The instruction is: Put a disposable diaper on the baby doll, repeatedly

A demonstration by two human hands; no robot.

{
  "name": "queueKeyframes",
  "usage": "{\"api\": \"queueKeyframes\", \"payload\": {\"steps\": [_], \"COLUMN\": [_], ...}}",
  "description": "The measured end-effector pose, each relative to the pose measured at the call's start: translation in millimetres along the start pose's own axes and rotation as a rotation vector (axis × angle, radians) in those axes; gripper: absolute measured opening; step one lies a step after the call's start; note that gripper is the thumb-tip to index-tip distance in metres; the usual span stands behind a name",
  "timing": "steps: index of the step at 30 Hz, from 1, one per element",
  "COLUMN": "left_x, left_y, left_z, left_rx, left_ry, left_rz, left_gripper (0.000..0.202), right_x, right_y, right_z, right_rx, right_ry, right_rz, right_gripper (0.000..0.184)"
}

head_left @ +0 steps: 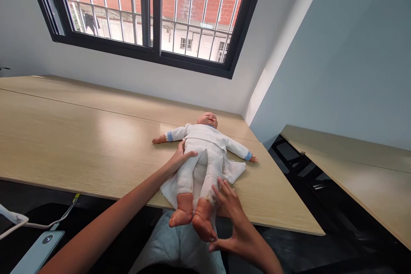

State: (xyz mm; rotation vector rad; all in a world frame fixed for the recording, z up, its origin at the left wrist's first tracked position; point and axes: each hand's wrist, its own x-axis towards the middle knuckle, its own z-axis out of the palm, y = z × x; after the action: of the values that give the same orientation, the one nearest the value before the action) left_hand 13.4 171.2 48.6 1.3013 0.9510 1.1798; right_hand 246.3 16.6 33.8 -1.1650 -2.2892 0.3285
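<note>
A baby doll (205, 143) in white clothes with blue cuffs lies on its back on the table, its bare feet (184, 209) past the front edge. Under its hips and legs a thin white cloth (236, 171) spreads out on both sides. My left hand (183, 155) grips the doll's hip on the left, thumb over the top of the white trousers (215, 165) and fingers partly hidden at its side. Beside the lower leg on the right is my right hand (229, 205), fingers spread and thumb apart near the foot; its fingertips are at the trouser leg.
The wooden table (80, 137) runs along the wall under a barred window (154, 13). To the right, beyond a gap, stands a second table (362, 171). A phone (41, 250) with a white cable (41, 225) is at the lower left, below the table edge.
</note>
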Motion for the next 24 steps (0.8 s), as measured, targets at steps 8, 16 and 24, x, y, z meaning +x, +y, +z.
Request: {"api": "queueKeyframes", "payload": {"steps": [8,16,24], "left_x": [-4.0,-10.1,-17.6], "left_y": [4.9,12.4,4.5], "left_z": [-2.0,-2.0,15.4], "left_rx": [0.024,0.025,-0.073], "left_ry": [-0.040,-0.142,-0.209], "left_rz": [-0.045,-0.033,-0.058], "left_gripper": [0.087,0.092,0.089], "right_x": [9.9,58.6,81.3], "right_y": [21.0,2.2,20.0], "right_z": [7.4,24.6,17.1], "right_rx": [0.372,0.475,0.671], "right_ry": [0.207,0.251,0.270], "right_rz": [0.429,0.469,0.442], "right_gripper": [0.058,0.086,0.064]}}
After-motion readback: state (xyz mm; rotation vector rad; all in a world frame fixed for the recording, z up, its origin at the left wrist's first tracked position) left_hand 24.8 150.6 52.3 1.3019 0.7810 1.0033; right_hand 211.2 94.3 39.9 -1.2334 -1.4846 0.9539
